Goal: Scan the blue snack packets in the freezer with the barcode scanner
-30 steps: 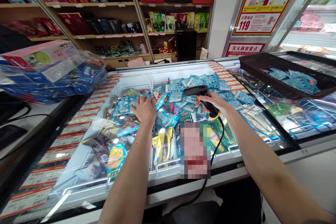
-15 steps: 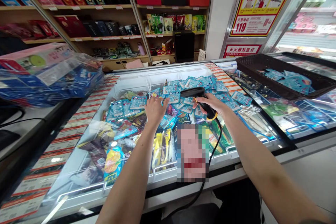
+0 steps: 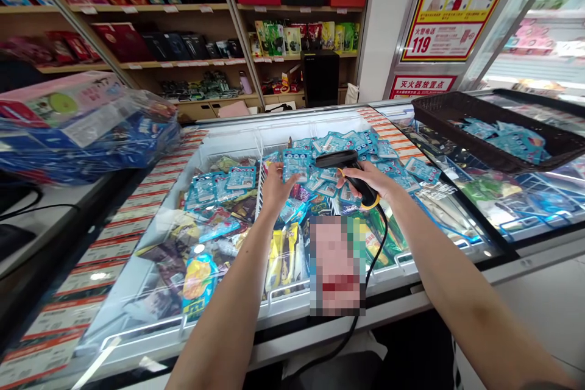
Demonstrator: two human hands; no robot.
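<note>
My left hand (image 3: pixel 278 187) is closed on a small blue packet (image 3: pixel 295 163), thumb at its lower edge, with the printed side facing up. In my right hand (image 3: pixel 365 180) is a black and yellow barcode scanner (image 3: pixel 339 160), its head pointing left toward that packet, a short gap apart. The scanner's black cord (image 3: pixel 382 237) runs down past the front edge. More blue packets (image 3: pixel 345 143) lie in a loose pile behind and around the scanner, and another group of blue packets (image 3: pixel 240 178) lies left of my left hand.
Below is a glass-topped freezer (image 3: pixel 150 225) filled with wrapped ice creams. A brown basket (image 3: pixel 484 146) holding blue packets stands at right. Plastic-wrapped boxes (image 3: pixel 86 128) sit at left. A pixelated patch covers the front middle. Stocked shelves (image 3: pixel 183 61) stand behind.
My left hand has taken hold of a blue packet and turned it up in front of the scanner. My right hand with the scanner has barely moved.
</note>
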